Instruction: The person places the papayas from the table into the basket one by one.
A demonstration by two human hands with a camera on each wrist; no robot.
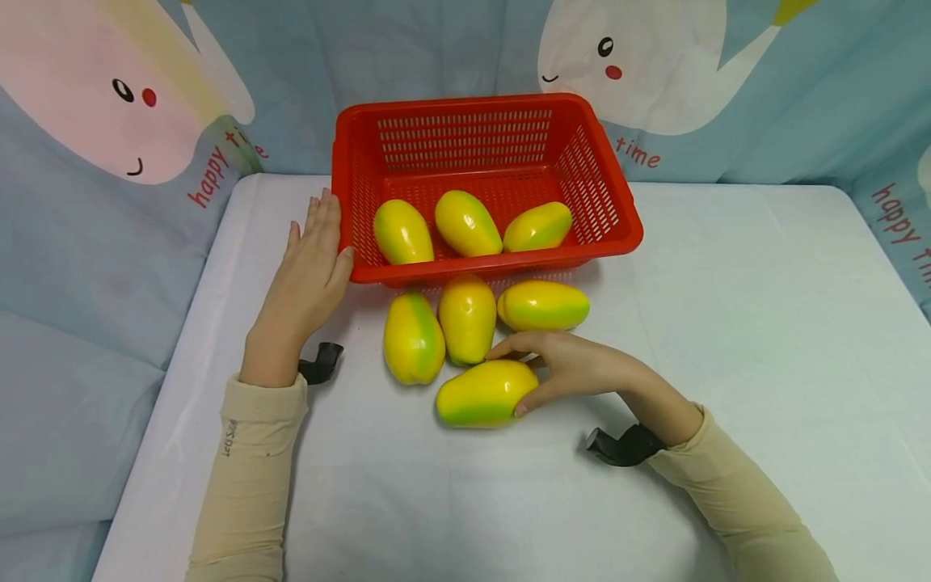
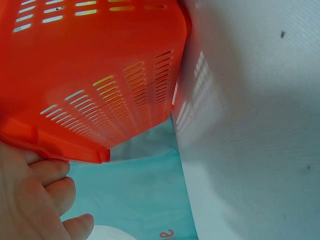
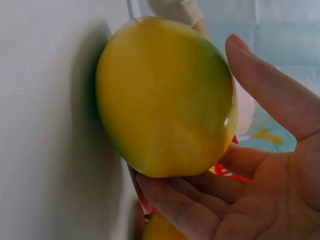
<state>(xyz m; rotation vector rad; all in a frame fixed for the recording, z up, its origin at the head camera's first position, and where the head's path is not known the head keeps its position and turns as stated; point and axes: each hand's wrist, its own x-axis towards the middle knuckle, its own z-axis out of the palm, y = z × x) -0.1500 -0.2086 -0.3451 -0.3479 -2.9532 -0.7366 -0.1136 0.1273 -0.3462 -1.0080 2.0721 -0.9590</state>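
My right hand (image 1: 575, 368) is at a yellow-green mango (image 1: 483, 396) on the table, with the thumb along its near side and the fingers around its far side. In the right wrist view the mango (image 3: 162, 100) fills the space between thumb and fingers, close beside the white tabletop. At the red basket (image 1: 494, 263) my left hand (image 1: 305, 271) lies along the left side, fingers straight and thumb at the rim corner. The left wrist view shows its fingertips (image 2: 60, 192) under the basket's rim. Three mangoes (image 1: 469, 222) lie inside the basket.
Between the basket and my right hand lie three more mangoes (image 1: 467, 319), close together. A white cloth covers the table (image 1: 742, 323). Behind the basket hangs a blue curtain (image 1: 436, 48) with cartoon whales. A black wrist strap (image 1: 625, 446) sits on each arm.
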